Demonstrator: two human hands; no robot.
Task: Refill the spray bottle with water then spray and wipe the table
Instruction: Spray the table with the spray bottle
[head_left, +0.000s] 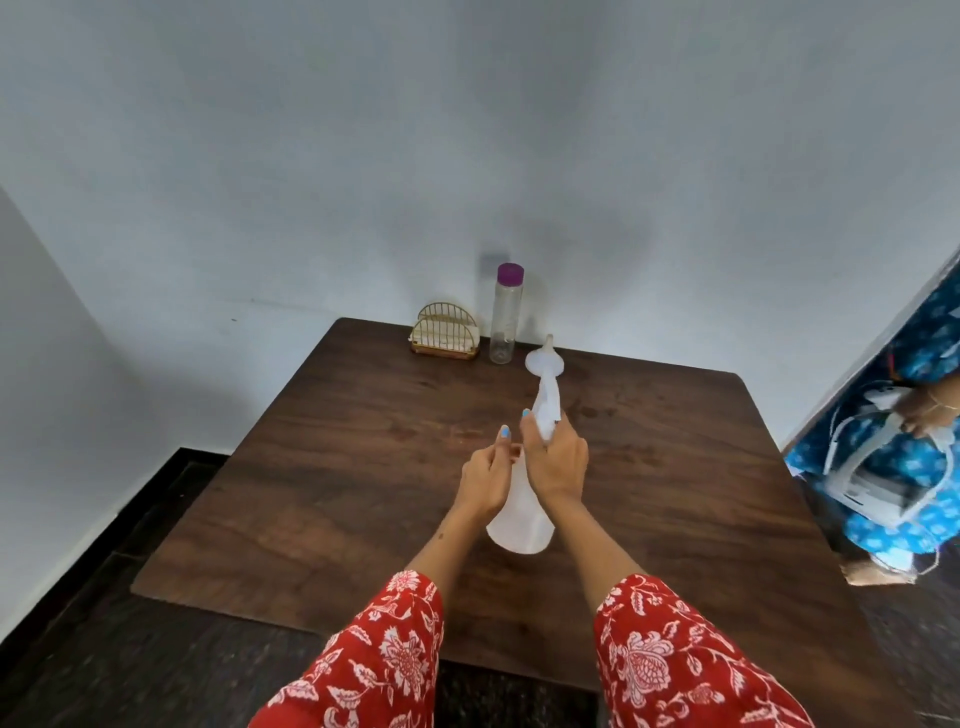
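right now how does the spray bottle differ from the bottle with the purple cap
The spray bottle is milky white and widens toward its base; the purple-capped bottle is clear, slim and straight-sided. The spray bottle is in the middle of the table, gripped by the left hand and the right hand; the purple-capped bottle stands untouched at the far edge beside a gold wire holder. Both are upright.

A single wide-angle camera on the person's head looks forward and steeply down from close above the desk (363, 467), taking in both forearms at the bottom edge, the whole desktop, the wall (467, 130) behind, and floor (78, 649) at left.
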